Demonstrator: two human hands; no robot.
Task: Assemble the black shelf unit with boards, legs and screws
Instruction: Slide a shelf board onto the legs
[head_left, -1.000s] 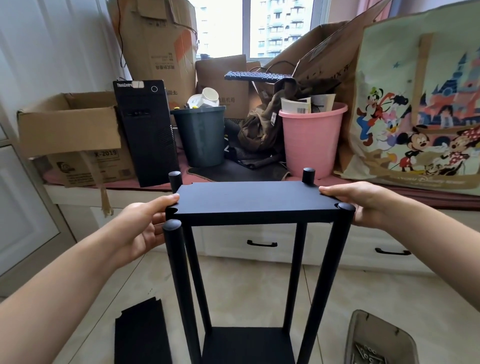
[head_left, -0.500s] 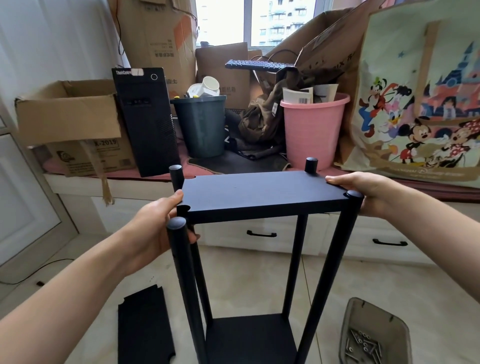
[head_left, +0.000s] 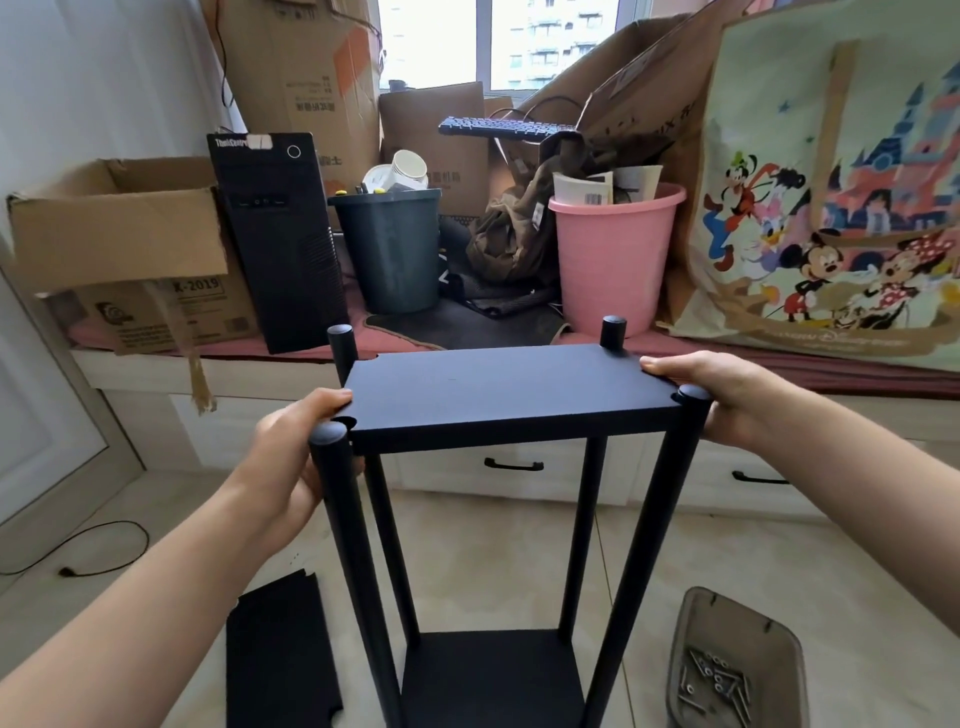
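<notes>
The black shelf unit stands upright on the floor in front of me. Its top board (head_left: 498, 387) sits between several round black legs, such as the near left leg (head_left: 348, 545). A lower board (head_left: 491, 675) joins the legs near the floor. My left hand (head_left: 291, 457) grips the top board's left end, thumb on top, fingers underneath. My right hand (head_left: 722, 397) grips the right end the same way, beside the near right leg (head_left: 649, 519). A spare black board (head_left: 280, 654) lies on the floor to the left. Loose screws (head_left: 714, 686) lie in a grey tray (head_left: 727, 618) at the lower right.
Behind the unit runs a low window bench with drawers (head_left: 514, 465). On it stand a cardboard box (head_left: 114, 223), a black computer tower (head_left: 278, 239), a dark bin (head_left: 389, 249), a pink bucket (head_left: 613, 260) and a cartoon-print bag (head_left: 831, 208). A black cable (head_left: 98, 545) lies on the floor at left.
The view has tilted down a little, showing more of the floor, the spare board and the screw tray. Both hands keep their grip on the top board's ends.
</notes>
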